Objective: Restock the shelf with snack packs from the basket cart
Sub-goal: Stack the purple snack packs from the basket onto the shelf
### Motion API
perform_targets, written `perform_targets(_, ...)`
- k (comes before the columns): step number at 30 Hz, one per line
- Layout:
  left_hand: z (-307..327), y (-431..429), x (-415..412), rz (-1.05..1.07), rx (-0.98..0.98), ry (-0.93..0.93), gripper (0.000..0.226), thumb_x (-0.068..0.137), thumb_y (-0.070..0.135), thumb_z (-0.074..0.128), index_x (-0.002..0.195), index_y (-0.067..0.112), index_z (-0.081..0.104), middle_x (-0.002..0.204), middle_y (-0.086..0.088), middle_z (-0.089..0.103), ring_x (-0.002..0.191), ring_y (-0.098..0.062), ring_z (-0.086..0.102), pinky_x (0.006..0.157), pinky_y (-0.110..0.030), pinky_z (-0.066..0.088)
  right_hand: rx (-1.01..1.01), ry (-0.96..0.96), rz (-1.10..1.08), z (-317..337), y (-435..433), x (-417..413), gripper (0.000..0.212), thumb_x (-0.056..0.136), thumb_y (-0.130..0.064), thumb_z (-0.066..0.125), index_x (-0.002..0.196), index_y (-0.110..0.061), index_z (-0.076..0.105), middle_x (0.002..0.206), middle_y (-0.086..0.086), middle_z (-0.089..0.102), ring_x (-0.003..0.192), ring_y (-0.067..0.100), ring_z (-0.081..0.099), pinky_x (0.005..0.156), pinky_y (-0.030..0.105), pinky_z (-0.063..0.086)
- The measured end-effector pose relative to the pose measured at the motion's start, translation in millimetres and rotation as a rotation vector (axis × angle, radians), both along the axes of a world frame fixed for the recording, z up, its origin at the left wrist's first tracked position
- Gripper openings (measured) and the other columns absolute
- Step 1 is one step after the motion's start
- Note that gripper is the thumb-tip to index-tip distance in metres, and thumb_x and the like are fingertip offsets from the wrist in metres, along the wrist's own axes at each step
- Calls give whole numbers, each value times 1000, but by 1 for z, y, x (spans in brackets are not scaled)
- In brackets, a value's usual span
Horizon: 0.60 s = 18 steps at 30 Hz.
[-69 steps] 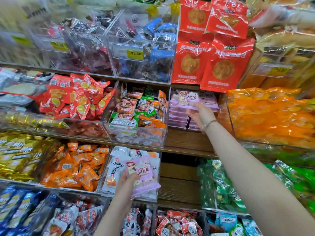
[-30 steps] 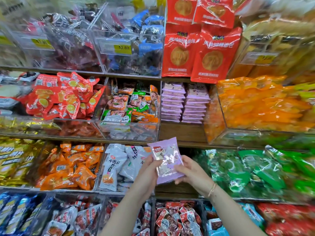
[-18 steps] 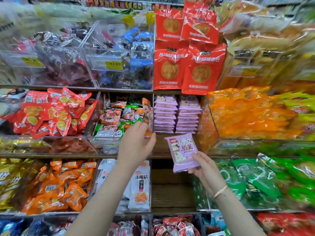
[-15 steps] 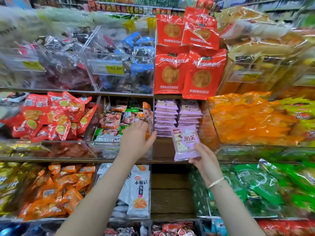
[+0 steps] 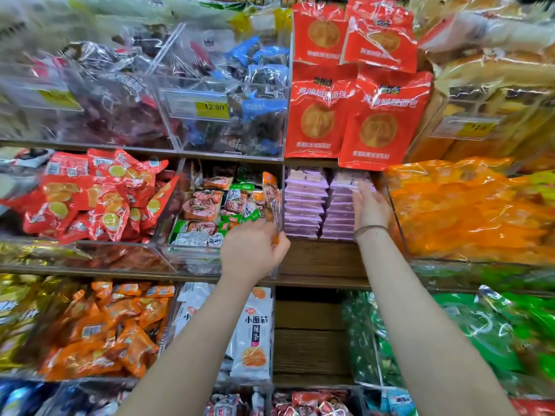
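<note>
Two stacks of purple packs sit side by side at the back of the wooden shelf, middle tier, between a clear bin of mixed snacks and orange packs. Right hand is against the right stack, fingers stretched flat over its top pack. Motion blur there: the top pack's print is unreadable.

Left hand is at the bin's front right corner, back of hand to camera, fingers hidden behind it. Gripping the wall or only touching it, cannot tell.

Red bags hang above and cover the stacks' top rear. Yellow price tag on an upper bin reads 12.80. Green packs lie on the tier below, to the right.

Frame edges are smeared; goods at far left and top right cannot be identified. Shop shelving, tiers of clear bins on dark wood boards.
</note>
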<state>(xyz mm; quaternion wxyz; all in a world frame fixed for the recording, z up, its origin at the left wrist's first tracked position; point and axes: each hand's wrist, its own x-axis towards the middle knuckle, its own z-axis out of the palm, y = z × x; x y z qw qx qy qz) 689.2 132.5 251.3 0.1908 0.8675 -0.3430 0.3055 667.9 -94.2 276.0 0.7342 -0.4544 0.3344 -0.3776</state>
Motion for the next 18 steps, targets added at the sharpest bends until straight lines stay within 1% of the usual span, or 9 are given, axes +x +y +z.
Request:
perform_targets(2,0,0,0,8,2,4,37,81,34,40,50,15,47,47,2,43,42,-15,34,41,-20,23,-174,63,-51,-8,10,-5,64,86,-16,63,141,-6,33,120,3,56,103,9,57,100,30,45)
perform_targets(4,-1,-1,0,7,-4,-5,36,80,33,41,49,16,46,47,2,42,42,-15,33,42,-19,22,-419,147,-86,-22,19,-15,69,88,-15,61,146,-12,24,146,8,34,127,15,43,102,25,38)
perform_targets(6,-1,-1,0,-3,-5,-16,36,80,32,41,49,16,46,47,2,42,41,-16,36,42,-19,22,-818,314,-134,-36,23,-22,65,89,-14,57,145,-12,25,153,10,19,140,21,25,110,29,26)
perform_targets(8,-2,-1,0,-11,-1,-12,36,81,32,41,50,16,47,47,2,42,41,-17,39,42,-20,23,-1283,547,-141,-47,20,-23,63,89,-18,55,145,-13,27,155,12,14,144,25,13,115,33,15)
perform_targets(10,-2,-1,0,-11,-1,-3,36,81,32,41,50,15,47,48,2,42,41,-18,40,41,-21,25,-1564,814,-58,-53,11,-17,66,90,-28,53,147,-17,23,157,9,12,145,26,8,117,41,11)
perform_targets(11,-2,0,0,-13,-2,2,36,81,32,41,50,15,47,48,3,41,41,-17,39,41,-21,25,-1596,911,-22,-53,5,-13,69,90,-32,52,149,-18,18,158,8,10,145,26,6,117,43,10)
perform_targets(13,-1,-1,0,-16,-14,-9,36,81,32,42,49,16,46,48,5,36,41,-15,33,41,-19,22,-1591,994,11,-51,-9,-5,74,89,-33,53,149,-18,13,157,8,11,145,26,8,117,44,13)
perform_targets(15,-2,-2,0,-20,-28,-29,35,80,31,42,49,17,45,49,7,32,43,-13,29,42,-19,20,-1587,1009,53,-47,-20,0,75,88,-29,57,148,-17,15,155,10,17,144,28,13,117,44,18)
perform_targets(18,-3,-2,2,-17,-45,-48,34,79,31,43,48,17,44,49,7,32,44,-13,27,42,-19,20,-1570,1028,101,-47,-26,3,78,85,-25,60,148,-17,14,154,10,18,143,28,14,117,42,18)
